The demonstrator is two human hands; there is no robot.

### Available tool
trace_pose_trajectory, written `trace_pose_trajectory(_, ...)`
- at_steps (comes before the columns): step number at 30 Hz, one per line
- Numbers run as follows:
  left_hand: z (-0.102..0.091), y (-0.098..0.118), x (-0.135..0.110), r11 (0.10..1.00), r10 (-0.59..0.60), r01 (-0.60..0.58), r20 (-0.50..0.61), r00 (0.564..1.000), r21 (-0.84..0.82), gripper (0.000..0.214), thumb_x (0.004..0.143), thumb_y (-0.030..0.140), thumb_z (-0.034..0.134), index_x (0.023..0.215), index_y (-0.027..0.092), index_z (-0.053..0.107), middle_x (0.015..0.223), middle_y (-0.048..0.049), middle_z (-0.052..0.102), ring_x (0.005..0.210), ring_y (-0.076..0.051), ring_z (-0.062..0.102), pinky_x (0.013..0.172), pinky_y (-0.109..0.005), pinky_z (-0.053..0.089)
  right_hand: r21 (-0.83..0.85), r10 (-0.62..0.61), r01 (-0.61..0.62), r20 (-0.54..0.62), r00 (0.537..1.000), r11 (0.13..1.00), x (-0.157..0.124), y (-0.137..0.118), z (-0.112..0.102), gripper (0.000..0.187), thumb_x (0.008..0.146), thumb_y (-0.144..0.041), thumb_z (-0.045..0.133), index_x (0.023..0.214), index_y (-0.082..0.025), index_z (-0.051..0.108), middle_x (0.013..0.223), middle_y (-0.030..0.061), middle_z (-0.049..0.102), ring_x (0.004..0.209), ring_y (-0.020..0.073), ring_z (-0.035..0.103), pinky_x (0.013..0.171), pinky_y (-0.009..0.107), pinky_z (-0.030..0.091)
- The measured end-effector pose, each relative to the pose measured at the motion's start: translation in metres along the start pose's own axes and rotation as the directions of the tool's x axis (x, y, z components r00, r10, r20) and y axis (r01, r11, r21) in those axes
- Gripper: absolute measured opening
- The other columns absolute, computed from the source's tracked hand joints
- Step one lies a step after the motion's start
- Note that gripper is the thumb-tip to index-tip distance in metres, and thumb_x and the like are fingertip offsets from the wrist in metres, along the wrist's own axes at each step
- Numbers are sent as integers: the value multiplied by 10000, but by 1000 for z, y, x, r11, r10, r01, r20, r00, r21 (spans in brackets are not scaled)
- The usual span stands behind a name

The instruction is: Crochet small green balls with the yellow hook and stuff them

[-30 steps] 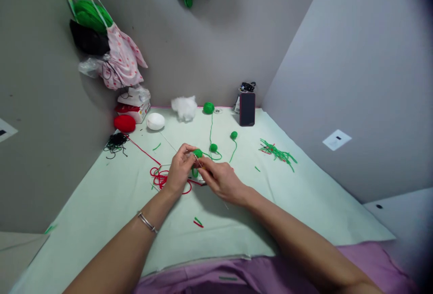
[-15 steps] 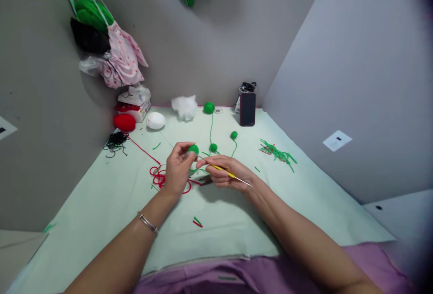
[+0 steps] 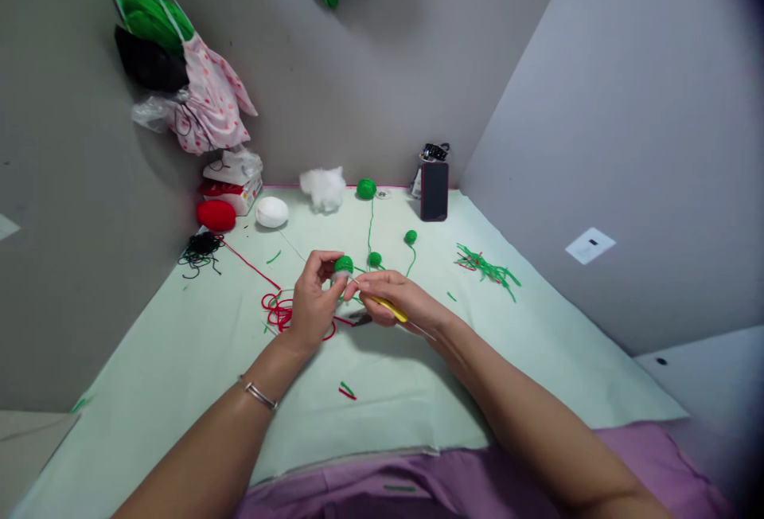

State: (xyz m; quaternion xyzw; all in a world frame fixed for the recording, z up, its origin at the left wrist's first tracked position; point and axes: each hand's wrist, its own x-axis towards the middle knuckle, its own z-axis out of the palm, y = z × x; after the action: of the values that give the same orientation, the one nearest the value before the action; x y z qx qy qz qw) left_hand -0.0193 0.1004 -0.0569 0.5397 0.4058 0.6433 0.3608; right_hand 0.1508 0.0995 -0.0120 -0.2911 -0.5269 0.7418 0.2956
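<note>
My left hand (image 3: 312, 302) pinches a small green crocheted ball (image 3: 343, 265) between thumb and fingertips, a little above the pale green tablecloth (image 3: 196, 360). Close on its right, my right hand (image 3: 394, 302) is closed on a yellow-handled crochet hook (image 3: 391, 309), whose tip points toward the ball. A green strand runs from the ball back to a green yarn ball (image 3: 366, 189) near the wall. Loose red yarn (image 3: 280, 313) lies in a tangle under my left hand.
Two more small green balls (image 3: 374, 259) (image 3: 411, 237) with tails lie just beyond my hands. At the back stand a red yarn ball (image 3: 216, 215), a white ball (image 3: 271, 212), white stuffing (image 3: 323, 185) and a phone (image 3: 434, 191). Green scraps (image 3: 486, 268) lie right, black thread (image 3: 200, 249) left.
The right hand drew the hook out to the right, then came back toward the ball. The left hand lifted the green ball slightly and keeps hold of it.
</note>
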Motion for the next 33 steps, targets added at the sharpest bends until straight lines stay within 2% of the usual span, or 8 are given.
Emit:
trace_pose_trajectory(9,-4,-7,1,999,29,-29,7,1000,44,269,787,185,743,1043,222,672,967,-27,684,904,-191,656,872,-330,509,45,31,-30,-14,999,999,0,2,-2,280,914,-418,651,932,-145,713,437,-122,377,406,64,177,407,208,191)
trace_pose_trajectory(13,-3,-4,-1,999,15,-15,1,1000,39,265,786,220,755,1038,223,672,968,-27,680,913,-194,656,883,-330,506,37,-9,11,-55,998,999,2,4,0,277,915,-427,637,923,-156,694,439,-131,345,400,65,158,408,216,172)
trace_pose_trajectory(17,-1,4,-1,999,-43,43,29,999,22,167,816,247,731,973,226,678,852,1,677,808,-175,643,779,-297,504,-26,-82,80,-96,992,996,1,7,6,260,908,-415,625,913,-162,685,427,-116,405,390,69,220,425,228,180)
trace_pose_trajectory(21,-1,9,1,994,-108,110,103,989,-13,109,813,258,712,905,220,667,699,27,666,650,-155,594,646,-273,474,-248,-160,120,-148,976,961,-4,6,15,237,957,-393,560,918,-176,645,483,-96,451,430,79,300,465,236,206)
trace_pose_trajectory(24,-2,9,5,986,-147,157,156,977,-51,104,780,267,706,818,223,620,625,37,650,580,-149,576,584,-264,455,-478,-231,123,-174,957,870,-7,6,21,248,990,-366,511,811,-203,563,553,-73,464,487,93,351,510,252,236)
trace_pose_trajectory(26,-3,9,8,980,-169,185,185,968,-69,117,749,249,710,764,223,597,600,41,639,564,-145,577,579,-261,458,-520,-263,132,-187,947,844,-8,8,24,245,964,-300,563,741,-212,512,571,-69,442,527,97,335,545,266,219)
trace_pose_trajectory(29,-6,10,10,971,-202,224,217,955,-84,117,718,232,721,747,218,609,576,44,631,541,-145,579,568,-263,463,-513,-269,137,-193,944,847,-7,12,26,221,915,-229,627,727,-214,512,565,-79,396,549,102,276,570,280,182)
trace_pose_trajectory(33,-8,12,12,970,-203,224,191,960,-97,120,727,256,735,820,209,675,681,21,678,598,-153,613,609,-276,491,-400,-183,117,-132,974,909,-3,10,19,198,958,-356,578,829,-206,576,545,-79,425,498,99,311,524,259,218)
